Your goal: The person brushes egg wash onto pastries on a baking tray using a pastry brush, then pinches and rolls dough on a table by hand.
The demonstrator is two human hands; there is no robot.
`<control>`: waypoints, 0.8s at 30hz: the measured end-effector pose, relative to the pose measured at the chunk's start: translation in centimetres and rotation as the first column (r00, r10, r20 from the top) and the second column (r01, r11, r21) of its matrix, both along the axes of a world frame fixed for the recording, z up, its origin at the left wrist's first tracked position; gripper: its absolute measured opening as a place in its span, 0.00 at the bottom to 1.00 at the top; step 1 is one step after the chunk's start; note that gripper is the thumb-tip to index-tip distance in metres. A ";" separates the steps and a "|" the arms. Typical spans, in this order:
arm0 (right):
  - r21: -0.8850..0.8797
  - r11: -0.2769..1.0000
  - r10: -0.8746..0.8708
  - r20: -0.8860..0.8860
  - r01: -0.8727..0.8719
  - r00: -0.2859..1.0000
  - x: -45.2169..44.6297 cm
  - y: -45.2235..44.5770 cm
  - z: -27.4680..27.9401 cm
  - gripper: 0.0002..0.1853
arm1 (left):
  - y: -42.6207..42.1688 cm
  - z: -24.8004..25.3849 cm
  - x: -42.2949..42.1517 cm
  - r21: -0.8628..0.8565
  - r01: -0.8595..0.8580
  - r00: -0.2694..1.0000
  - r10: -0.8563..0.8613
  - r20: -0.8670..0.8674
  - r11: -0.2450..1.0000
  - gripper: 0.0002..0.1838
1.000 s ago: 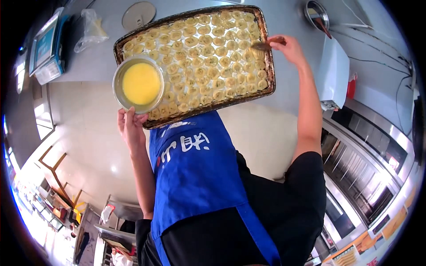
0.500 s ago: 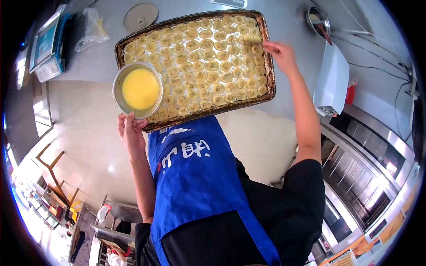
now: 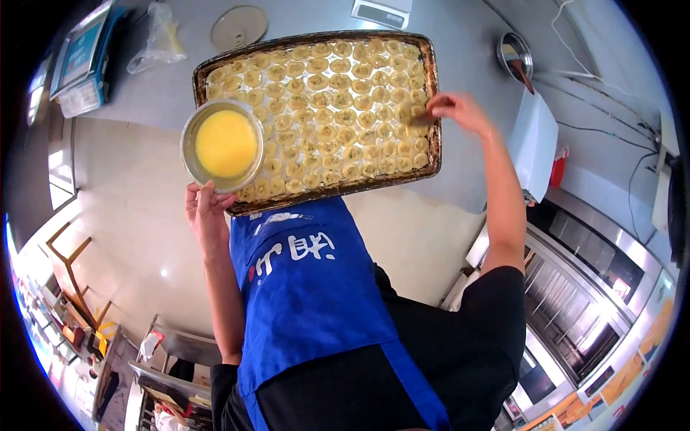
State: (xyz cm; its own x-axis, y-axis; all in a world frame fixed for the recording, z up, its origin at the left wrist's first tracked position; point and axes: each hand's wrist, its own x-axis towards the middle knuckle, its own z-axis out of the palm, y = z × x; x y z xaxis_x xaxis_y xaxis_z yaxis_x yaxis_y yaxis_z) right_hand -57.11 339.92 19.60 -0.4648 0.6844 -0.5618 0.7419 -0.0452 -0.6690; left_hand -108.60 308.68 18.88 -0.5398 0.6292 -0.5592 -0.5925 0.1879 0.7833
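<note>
That person's left hand (image 3: 207,215) grips a bowl (image 3: 223,184) of yellow liquid (image 3: 226,144) over the edge of a tray (image 3: 431,72); the right hand (image 3: 463,111) holds a blurred brush (image 3: 422,119) over round, flat pieces (image 3: 339,99).

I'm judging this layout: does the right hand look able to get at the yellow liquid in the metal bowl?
Probably yes: the yellow liquid lies uncovered in the metal bowl, and the right hand has a clear path over the baking tray.

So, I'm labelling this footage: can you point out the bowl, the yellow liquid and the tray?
Bowl (image 3: 189,149), head view: inner wall, at picture left.
Yellow liquid (image 3: 226,144), head view: middle of its surface.
Tray (image 3: 433,75), head view: dark rim, at picture right.
</note>
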 end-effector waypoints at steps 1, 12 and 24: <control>-0.001 1.000 0.008 -0.004 -0.008 1.000 -0.4 2.0 -0.6 0.10 | -0.5 -0.3 -0.3 -0.001 -0.008 1.000 0.008 -0.004 1.000 0.05; 0.464 0.884 -0.025 -0.086 0.062 0.996 -3.2 12.7 -3.5 0.14 | -3.6 -0.7 -0.4 0.097 -0.139 0.990 0.135 0.044 0.986 0.06; 0.794 0.554 -0.139 -0.208 0.250 0.968 -6.3 3.7 -4.8 0.11 | -3.5 -0.8 -1.9 0.062 -0.080 0.997 0.079 0.023 0.995 0.04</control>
